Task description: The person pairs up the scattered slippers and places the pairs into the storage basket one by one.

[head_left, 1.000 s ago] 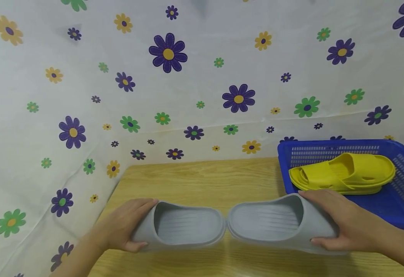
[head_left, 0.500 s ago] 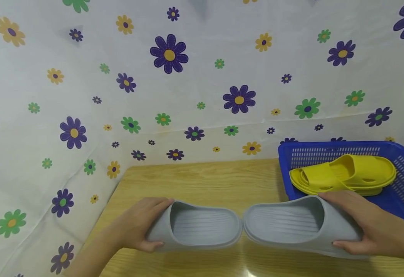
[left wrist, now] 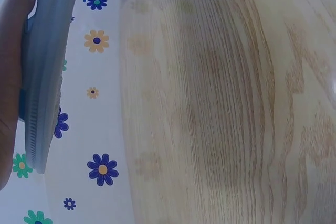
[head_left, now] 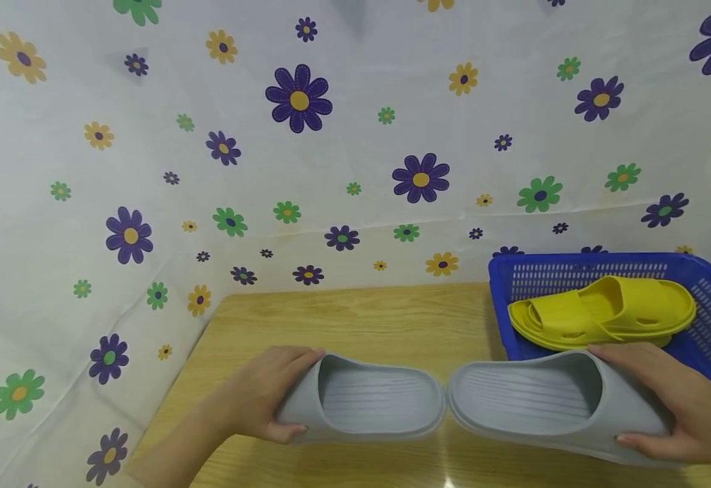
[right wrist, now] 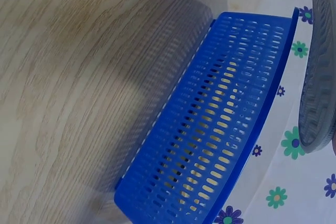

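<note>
Two grey slippers are held up above the wooden table, heel ends meeting in the middle of the head view. My left hand (head_left: pixel 270 393) grips the left grey slipper (head_left: pixel 382 400) round its toe, thumb on the near side. The right grey slipper (head_left: pixel 526 396) has its toe end in the grip of my right hand (head_left: pixel 666 400). In the left wrist view the left slipper (left wrist: pixel 50 66) shows edge-on beside the fingers. The ridged sole of the right slipper (right wrist: pixel 321 77) appears at the edge of the right wrist view.
A blue perforated basket (head_left: pixel 498 298) stands at the right on the wooden table (head_left: pixel 343 315). Yellow slippers (head_left: pixel 599 312) lie inside it, stacked together. The right grey slipper overlaps the basket's near corner in the head view. Flower-printed cloth (head_left: pixel 343 142) covers the back and left sides.
Both hands have moved to the right with the grey slippers, toward the basket. The slippers keep their heel-to-heel position. The yellow slippers and the basket have stayed in place.
</note>
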Demonstrator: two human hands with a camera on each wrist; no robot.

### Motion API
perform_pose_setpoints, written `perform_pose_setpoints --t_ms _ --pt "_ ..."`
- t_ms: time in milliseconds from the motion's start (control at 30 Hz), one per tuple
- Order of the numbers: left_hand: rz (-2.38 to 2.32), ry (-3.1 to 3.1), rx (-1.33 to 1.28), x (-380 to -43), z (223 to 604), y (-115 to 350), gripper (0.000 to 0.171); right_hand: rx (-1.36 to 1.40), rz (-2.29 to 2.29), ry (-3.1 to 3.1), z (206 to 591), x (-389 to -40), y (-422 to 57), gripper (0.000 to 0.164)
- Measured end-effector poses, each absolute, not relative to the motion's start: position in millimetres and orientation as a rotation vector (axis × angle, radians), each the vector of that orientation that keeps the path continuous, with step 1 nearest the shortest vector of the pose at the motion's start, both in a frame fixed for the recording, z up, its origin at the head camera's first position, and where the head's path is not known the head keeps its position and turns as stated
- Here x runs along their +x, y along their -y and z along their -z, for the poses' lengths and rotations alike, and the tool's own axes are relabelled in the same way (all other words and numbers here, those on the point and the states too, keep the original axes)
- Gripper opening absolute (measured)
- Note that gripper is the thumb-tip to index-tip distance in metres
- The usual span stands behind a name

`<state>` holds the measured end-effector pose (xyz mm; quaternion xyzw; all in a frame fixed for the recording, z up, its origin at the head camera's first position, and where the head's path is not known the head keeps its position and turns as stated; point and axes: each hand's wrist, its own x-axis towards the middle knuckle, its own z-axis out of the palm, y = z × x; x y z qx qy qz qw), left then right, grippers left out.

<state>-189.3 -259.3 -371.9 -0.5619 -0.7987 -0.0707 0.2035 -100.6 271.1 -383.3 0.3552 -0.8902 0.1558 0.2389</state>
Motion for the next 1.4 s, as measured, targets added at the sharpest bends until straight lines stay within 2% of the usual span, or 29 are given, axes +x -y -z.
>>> perform_pose_setpoints --t_ms 833,1400 --pt "0.171 2.256 -1.541 -187.5 368.6 254.8 0.085 0.892 -0.408 2.525 378.5 -99.1 -284.5 0.109" --pt "0.175 2.231 -1.561 -188.0 368.5 250.2 0.084 0.943 -0.414 2.5 369.2 -98.2 -283.0 0.112"
